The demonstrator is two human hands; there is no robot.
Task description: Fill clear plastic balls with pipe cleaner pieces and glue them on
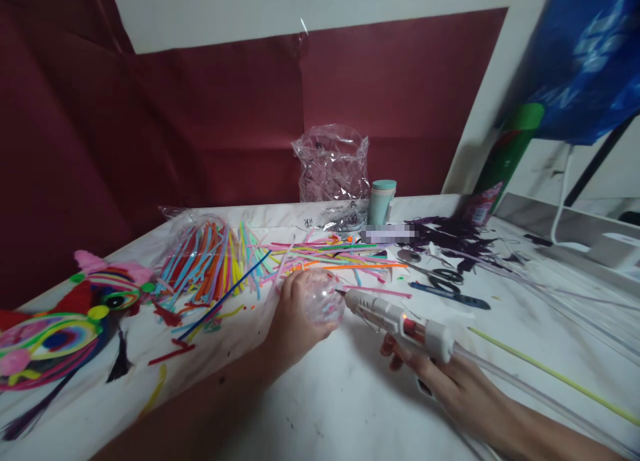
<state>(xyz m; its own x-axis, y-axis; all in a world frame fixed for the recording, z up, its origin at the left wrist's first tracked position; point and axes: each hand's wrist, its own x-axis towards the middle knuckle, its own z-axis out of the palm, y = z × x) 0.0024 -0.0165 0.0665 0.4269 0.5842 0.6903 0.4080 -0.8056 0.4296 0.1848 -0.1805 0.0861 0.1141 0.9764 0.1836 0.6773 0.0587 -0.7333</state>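
Observation:
My left hand (pixel 297 311) is wrapped round a clear, rounded ball (pixel 327 297) with pinkish bits showing through it, held above the table. Closed on the handle of a white hot glue gun (pixel 385 311), my right hand (pixel 435 371) points the tool leftward. Its nozzle tip is at the ball's right side; whether it touches, I cannot tell. A small orange light glows on the gun's body, and a long translucent glue stick (pixel 505 381) runs out of its rear.
Colourful pipe cleaners (pixel 205 261) lie bundled and loose behind my hands. Decorated eye-like crafts (pixel 55 341) sit at left. Scissors (pixel 440 279), a blue cutter (pixel 450 295) and dark shreds (pixel 445 237) are to the right. A teal-lidded cup (pixel 383 204) stands at the back.

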